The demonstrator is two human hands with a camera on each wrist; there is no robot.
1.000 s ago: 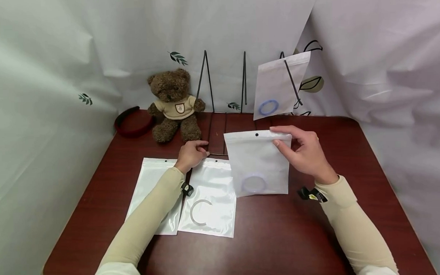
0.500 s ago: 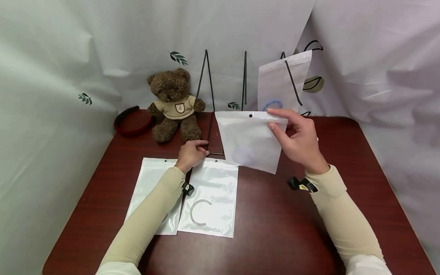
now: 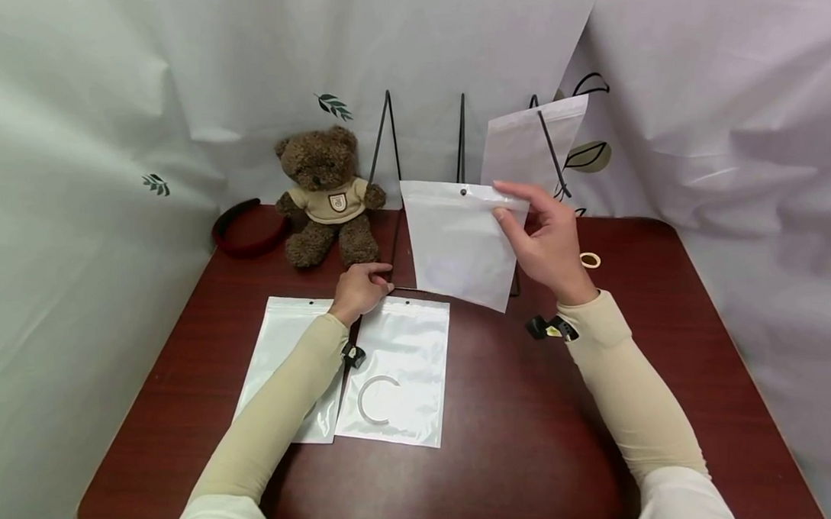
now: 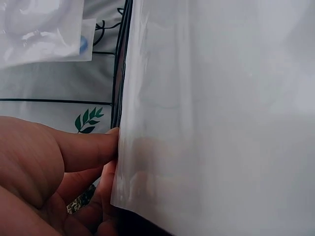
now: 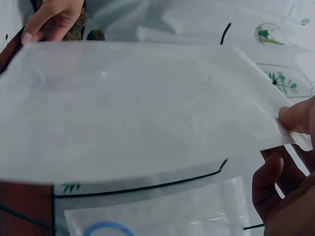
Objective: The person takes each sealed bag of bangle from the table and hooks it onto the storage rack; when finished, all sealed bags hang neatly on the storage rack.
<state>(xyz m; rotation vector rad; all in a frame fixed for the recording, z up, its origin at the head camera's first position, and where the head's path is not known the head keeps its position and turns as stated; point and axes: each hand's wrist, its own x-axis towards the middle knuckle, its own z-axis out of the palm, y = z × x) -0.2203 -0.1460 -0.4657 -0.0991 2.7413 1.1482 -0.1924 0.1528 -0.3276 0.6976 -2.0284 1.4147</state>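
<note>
- Right hand (image 3: pixel 544 236) pinches the white bag (image 3: pixel 456 243) by its top edge, before the wire rack (image 3: pixel 552 149).
- Bag's hole (image 3: pixel 463 191) meets rack's middle hook (image 3: pixel 462 128); threading unclear.
- Left hand (image 3: pixel 359 290) pinches rack's near-left corner.

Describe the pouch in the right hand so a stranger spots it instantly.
Find the brown teddy bear on the red table, then look right to the black wire rack. Near its middle prong, the right hand pinches a white pouch by its top edge. Only this one is held; the rear pouch is on the rack, and two flat pouches lie on the table.
</note>
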